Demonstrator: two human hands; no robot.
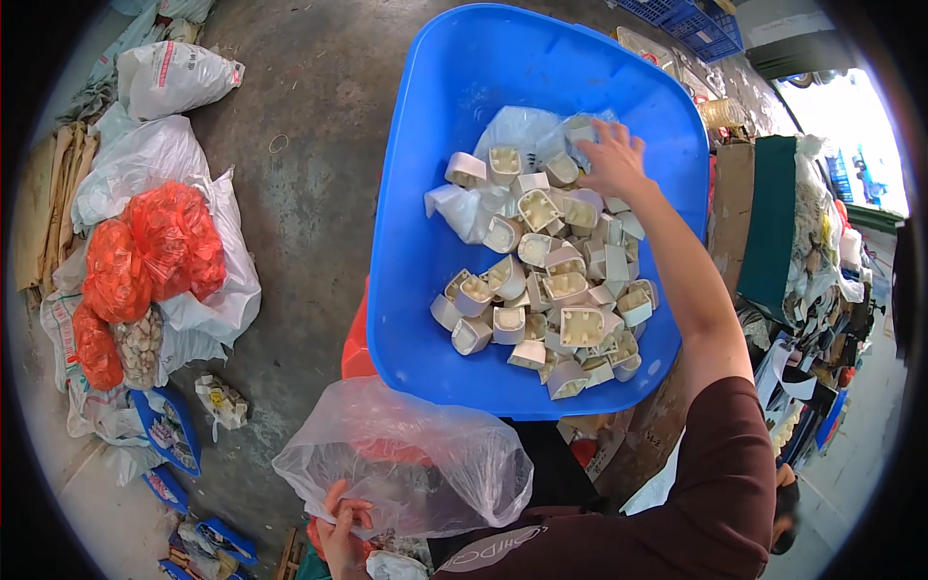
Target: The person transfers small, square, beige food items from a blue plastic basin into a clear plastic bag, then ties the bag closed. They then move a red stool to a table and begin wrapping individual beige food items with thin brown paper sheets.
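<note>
A large blue plastic tub [425,126] holds a heap of small off-white plastic housings [583,327], hollow and rounded at one end. My right hand [615,162] is over the far right of the heap, fingers spread, beside a crumpled clear plastic bag [522,130] and a few housings. Another crumpled translucent bag [464,211] lies at the heap's left side. Low in the view, my left hand [343,522] has its fingers closed on the edge of a big clear plastic bag [416,454], which spreads out below the tub's near rim.
On the floor at left stand white sacks [179,77] and red plastic bags [159,246]. Small blue trays [169,430] lie near them. A cardboard box [730,198] and cluttered shelving line the right. Part of a red object [358,338] shows under the tub.
</note>
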